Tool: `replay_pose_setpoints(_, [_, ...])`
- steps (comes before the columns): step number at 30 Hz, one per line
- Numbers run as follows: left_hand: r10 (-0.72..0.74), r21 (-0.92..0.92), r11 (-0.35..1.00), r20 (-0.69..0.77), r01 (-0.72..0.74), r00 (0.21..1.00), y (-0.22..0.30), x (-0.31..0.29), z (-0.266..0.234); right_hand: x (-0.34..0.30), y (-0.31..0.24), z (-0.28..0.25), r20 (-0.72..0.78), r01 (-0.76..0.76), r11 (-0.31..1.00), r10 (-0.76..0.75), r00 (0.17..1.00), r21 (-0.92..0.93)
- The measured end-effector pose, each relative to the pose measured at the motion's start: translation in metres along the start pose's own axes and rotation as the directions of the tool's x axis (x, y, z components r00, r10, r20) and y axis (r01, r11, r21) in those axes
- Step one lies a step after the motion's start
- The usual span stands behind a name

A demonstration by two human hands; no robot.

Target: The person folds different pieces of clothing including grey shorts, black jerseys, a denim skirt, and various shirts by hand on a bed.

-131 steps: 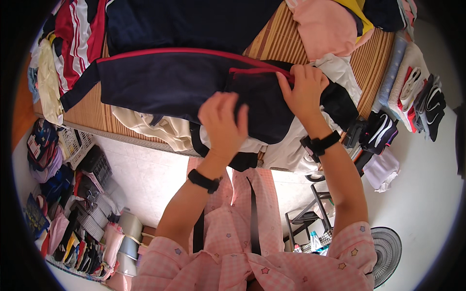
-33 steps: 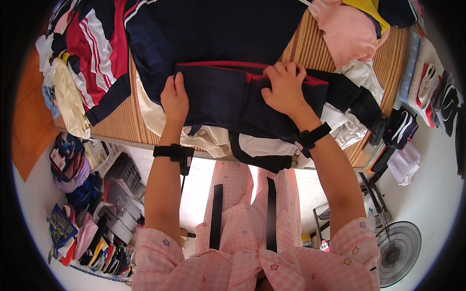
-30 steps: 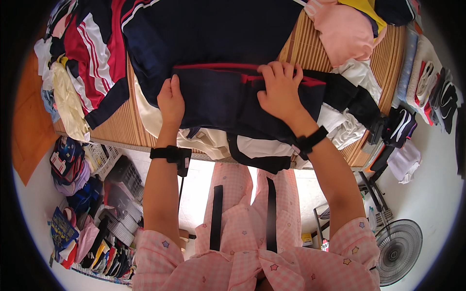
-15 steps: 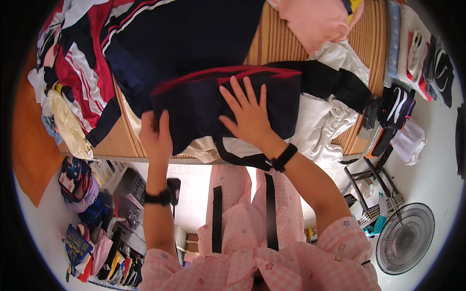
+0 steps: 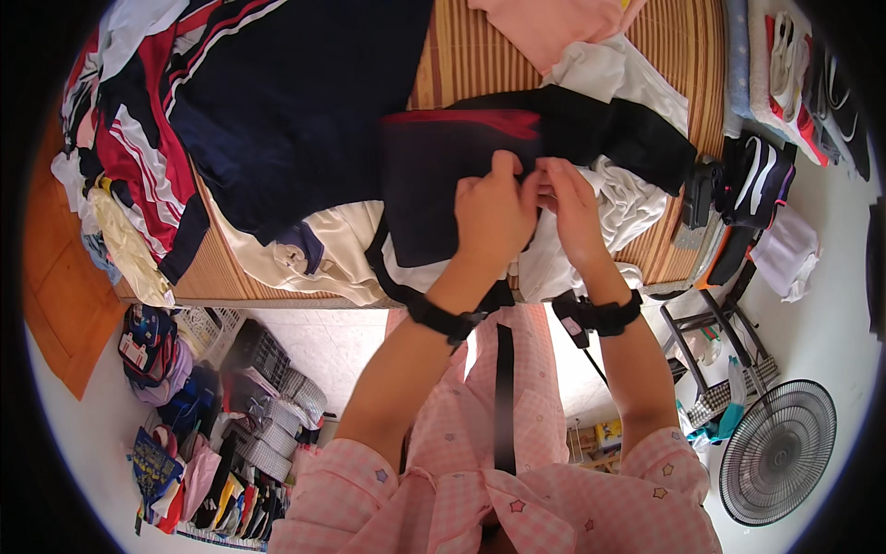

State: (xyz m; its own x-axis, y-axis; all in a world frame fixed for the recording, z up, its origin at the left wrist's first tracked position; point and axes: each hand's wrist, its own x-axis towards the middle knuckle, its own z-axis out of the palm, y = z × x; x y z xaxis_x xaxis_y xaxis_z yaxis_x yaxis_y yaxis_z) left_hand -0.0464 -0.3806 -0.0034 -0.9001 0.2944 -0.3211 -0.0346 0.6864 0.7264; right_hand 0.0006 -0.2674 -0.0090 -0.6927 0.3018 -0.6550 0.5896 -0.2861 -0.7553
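Note:
A navy garment (image 5: 420, 189) with a red trim along its far edge lies folded into a compact rectangle on the bed. My left hand (image 5: 494, 217) has crossed to its right part, fingers curled in on the cloth. Beside it, my right hand (image 5: 577, 212) pinches at the garment's right edge, the two hands' fingertips almost meeting. Exactly which layers they grip is hidden behind the fingers. Beneath and to the right spread a black garment (image 5: 646, 148) and rumpled white clothing (image 5: 623, 198). Cream cloth (image 5: 341, 240) lies to the left.
A large navy garment (image 5: 295, 102) and a red, white and navy heap (image 5: 148, 175) cover the left of the striped mat (image 5: 480, 65). Pink cloth (image 5: 554, 28) lies at the far side. Folded clothes (image 5: 784, 92) stand right, with a fan (image 5: 780, 452) and stool (image 5: 715, 342) below.
The navy garment has gone from a wide strip to about half that width, its left part now over the right. My left hand has moved right; my right hand has shifted to the edge.

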Motion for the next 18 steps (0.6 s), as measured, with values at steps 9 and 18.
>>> replay_pose_setpoints(9, [0.355,0.428,0.853,-0.052,-0.3,0.934,-0.082,-0.025,-0.045,0.008,0.03,0.032,-0.187,0.247,0.805,-0.4,0.897,-0.539])
replay_pose_setpoints(18, [0.295,0.608,0.752,0.036,-0.255,0.955,-0.095,-0.028,-0.008,0.001,0.016,0.037,-0.294,0.407,0.686,-0.665,0.686,-0.603])
